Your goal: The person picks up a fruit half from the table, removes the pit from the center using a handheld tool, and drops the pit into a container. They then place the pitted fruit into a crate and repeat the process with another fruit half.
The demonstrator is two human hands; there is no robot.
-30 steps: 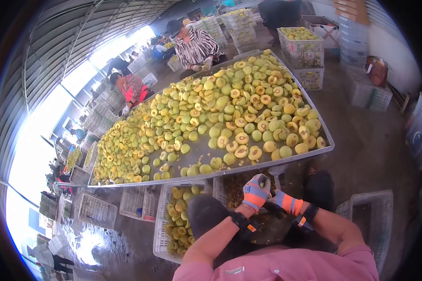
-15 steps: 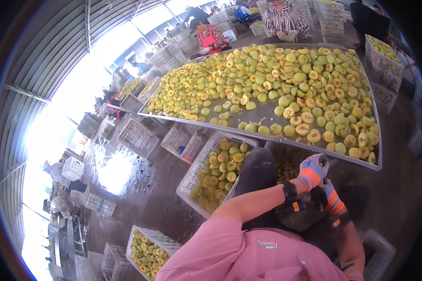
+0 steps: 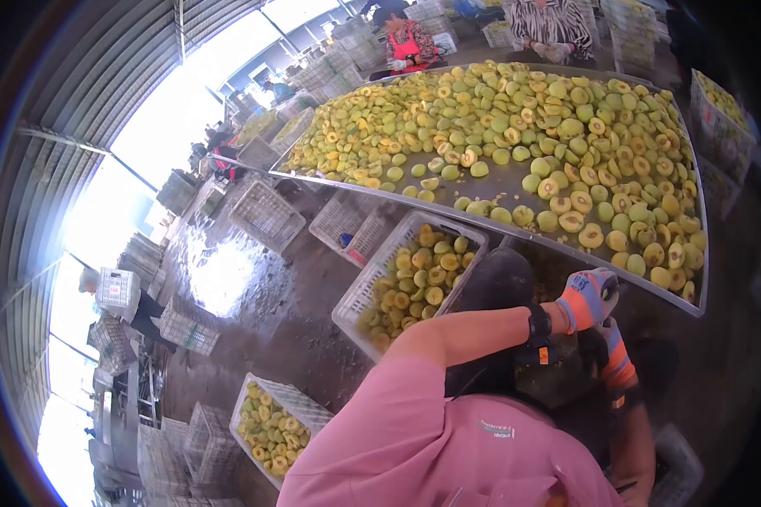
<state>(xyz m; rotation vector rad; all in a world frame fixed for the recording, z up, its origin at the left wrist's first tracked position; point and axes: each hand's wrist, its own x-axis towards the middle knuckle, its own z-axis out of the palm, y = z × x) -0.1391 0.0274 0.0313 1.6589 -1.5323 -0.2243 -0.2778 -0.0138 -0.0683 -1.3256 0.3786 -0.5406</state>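
My left hand (image 3: 588,300), in a grey-and-orange glove, is curled closed near the front edge of the metal table (image 3: 516,230). Just below it, my right hand (image 3: 615,355) is gloved alike and closed, its fingers partly hidden. Whatever either hand holds is too dark and small to make out. Halved and whole yellow-green fruits (image 3: 580,201) cover much of the table, some with brown centres showing. To the left of my knee stands a white crate (image 3: 355,307) of fruit halves.
Another fruit crate (image 3: 306,397) stands lower left. Empty-looking crates (image 3: 266,215) sit on the wet floor (image 3: 254,317). Two people (image 3: 410,42) (image 3: 552,29) sit beyond the table. Stacked crates (image 3: 723,127) stand at the right. At far left a person holds a white crate (image 3: 118,289).
The view has shifted, so the table and crates appear farther right and slightly higher. Both my hands remain close together and closed. The person at far left now shows more clearly behind the white crate.
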